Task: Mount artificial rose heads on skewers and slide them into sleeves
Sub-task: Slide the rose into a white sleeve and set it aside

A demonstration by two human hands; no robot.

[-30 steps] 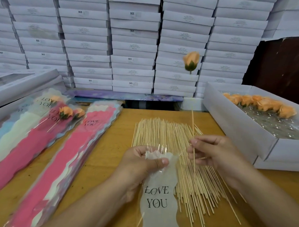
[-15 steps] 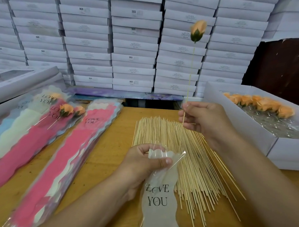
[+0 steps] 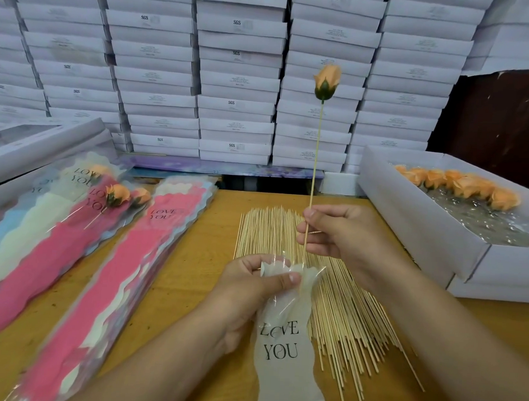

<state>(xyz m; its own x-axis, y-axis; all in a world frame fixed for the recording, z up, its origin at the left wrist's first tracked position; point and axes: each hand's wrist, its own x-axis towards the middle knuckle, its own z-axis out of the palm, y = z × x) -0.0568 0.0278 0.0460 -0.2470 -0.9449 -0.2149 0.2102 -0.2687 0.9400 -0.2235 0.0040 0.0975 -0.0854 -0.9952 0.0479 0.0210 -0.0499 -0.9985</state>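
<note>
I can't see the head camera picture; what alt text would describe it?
A person's right hand pinches a skewer topped with an orange rose head, upright above a clear "LOVE YOU" sleeve whose mouth the left hand grips. Loose skewers cover the wooden table; a box of rose heads sits right, pink sleeves left.

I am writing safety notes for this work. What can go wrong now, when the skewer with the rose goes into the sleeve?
1. The right hand pinches the skewer near its lower end, so the rose head high above may sway and the tip may miss the sleeve mouth.
2. The tip may pierce the thin "LOVE YOU" sleeve, which the left hand holds open by thumb and fingers only.
3. A slip may scatter the loose skewer pile underneath.
</note>
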